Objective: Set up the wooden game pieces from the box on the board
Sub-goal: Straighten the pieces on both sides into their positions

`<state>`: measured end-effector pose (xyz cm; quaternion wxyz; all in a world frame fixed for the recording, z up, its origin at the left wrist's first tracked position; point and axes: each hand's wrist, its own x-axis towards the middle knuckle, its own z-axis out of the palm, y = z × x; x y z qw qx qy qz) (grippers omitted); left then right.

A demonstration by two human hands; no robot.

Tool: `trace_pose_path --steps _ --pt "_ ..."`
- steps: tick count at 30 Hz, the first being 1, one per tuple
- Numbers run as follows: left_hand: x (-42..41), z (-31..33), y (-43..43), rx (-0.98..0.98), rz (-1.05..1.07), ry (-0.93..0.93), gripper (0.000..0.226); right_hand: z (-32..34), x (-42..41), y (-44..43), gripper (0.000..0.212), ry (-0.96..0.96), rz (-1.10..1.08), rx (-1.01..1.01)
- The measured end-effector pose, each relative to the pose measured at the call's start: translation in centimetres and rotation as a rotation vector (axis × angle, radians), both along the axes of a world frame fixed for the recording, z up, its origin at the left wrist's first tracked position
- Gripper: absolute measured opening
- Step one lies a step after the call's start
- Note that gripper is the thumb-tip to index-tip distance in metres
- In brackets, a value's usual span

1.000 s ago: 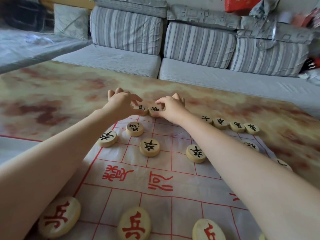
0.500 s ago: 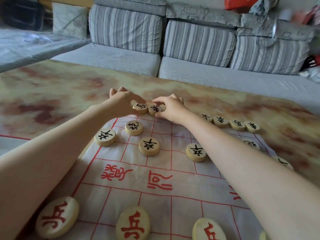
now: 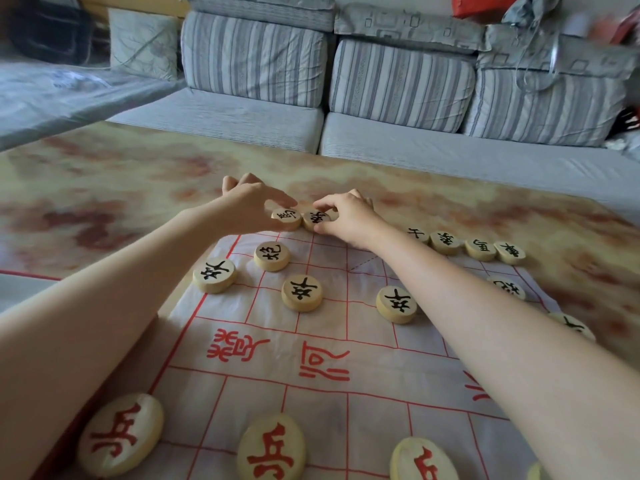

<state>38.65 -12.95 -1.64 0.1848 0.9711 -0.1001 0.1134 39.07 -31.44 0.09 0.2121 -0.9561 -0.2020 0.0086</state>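
A white cloth board [image 3: 346, 341] with red grid lines lies on the marbled table. Round wooden pieces stand on it: black-lettered ones on the far half, red-lettered ones [image 3: 272, 448] along the near edge. At the board's far edge my left hand [image 3: 247, 206] pinches a black-lettered piece [image 3: 286, 218] between thumb and forefinger. Right beside it, my right hand [image 3: 349, 216] pinches a second black-lettered piece [image 3: 316, 220]. The two pieces touch side by side. A row of several black pieces [image 3: 479, 249] lies to the right of my right hand. No box is in view.
The marbled table [image 3: 104, 202] extends left and beyond the board. A grey striped sofa [image 3: 398, 77] with cushions runs along the table's far side. Bags and clutter sit at the top right.
Both hands stayed at the board's far edge. The two pinched pieces have been nudged closer together and now touch. The other pieces have not moved.
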Motion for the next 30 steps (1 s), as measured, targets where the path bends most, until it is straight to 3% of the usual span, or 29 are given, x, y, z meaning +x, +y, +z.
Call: trace_pose_path --steps 18,27,30 --pt "1.2 -0.8 -0.8 0.078 0.156 -0.097 0.045 -0.5 0.0 0.5 0.045 -0.017 -0.019 -0.049" --pt "0.9 -0.4 -0.6 0.05 0.153 -0.091 0.058 -0.8 0.8 0.3 0.057 -0.018 -0.023 -0.004" --pt "0.7 0.7 0.5 -0.019 0.169 -0.123 0.048 -1.4 1.3 0.7 0.057 0.004 -0.057 0.049"
